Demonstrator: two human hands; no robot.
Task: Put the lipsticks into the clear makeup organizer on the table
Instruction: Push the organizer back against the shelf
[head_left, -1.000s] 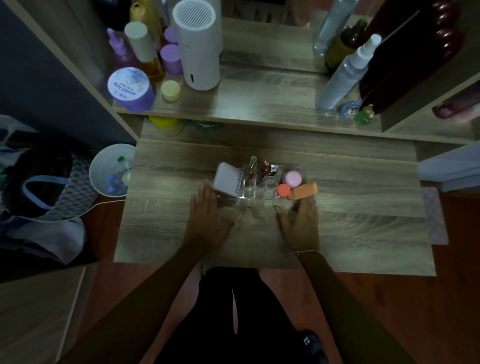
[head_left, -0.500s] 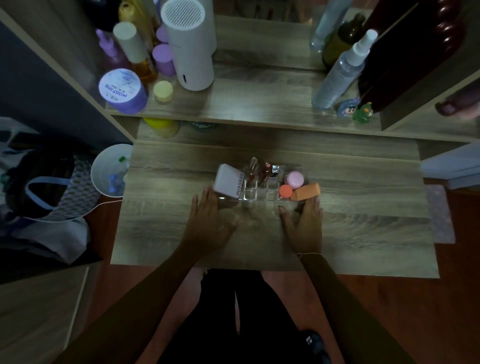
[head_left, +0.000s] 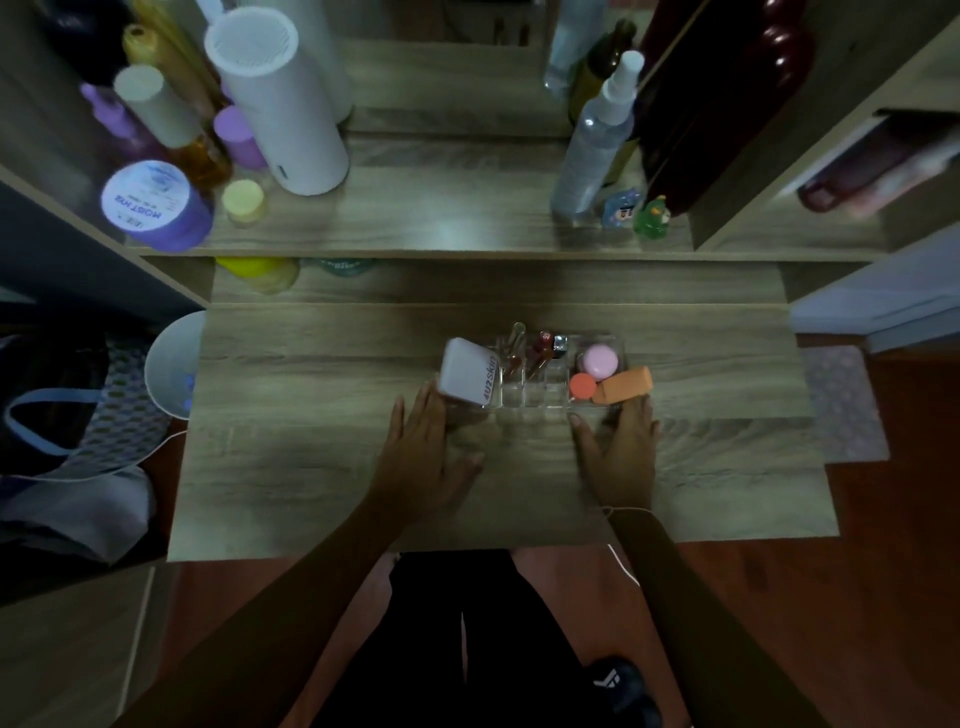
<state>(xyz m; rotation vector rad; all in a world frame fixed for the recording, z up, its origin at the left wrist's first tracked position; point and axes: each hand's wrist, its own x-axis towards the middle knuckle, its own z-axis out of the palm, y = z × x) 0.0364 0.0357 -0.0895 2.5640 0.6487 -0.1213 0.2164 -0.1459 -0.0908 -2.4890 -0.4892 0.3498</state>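
Matt wood-grain table (head_left: 322, 467), clear glossy plastic organizer (head_left: 535, 400), matt orange sponge (head_left: 623, 387)

I look down on a grey-brown wood-grain table (head_left: 322, 478) in dim light — a pale sheen falls on the raised shelf (head_left: 441, 228) behind it. Reddish-brown wooden floor (head_left: 893, 597) shows to the right and below. A patterned mat (head_left: 844, 405) lies at the table's right edge; a white bin (head_left: 169, 364) stands at its left.

Both arms reach forward from the bottom edge, forearms bare. The left hand (head_left: 426, 457) lies flat, palm down, fingers extended and together, thumb spread inward. The right hand (head_left: 621, 457) lies likewise, flat and empty, thumb angled toward the left.
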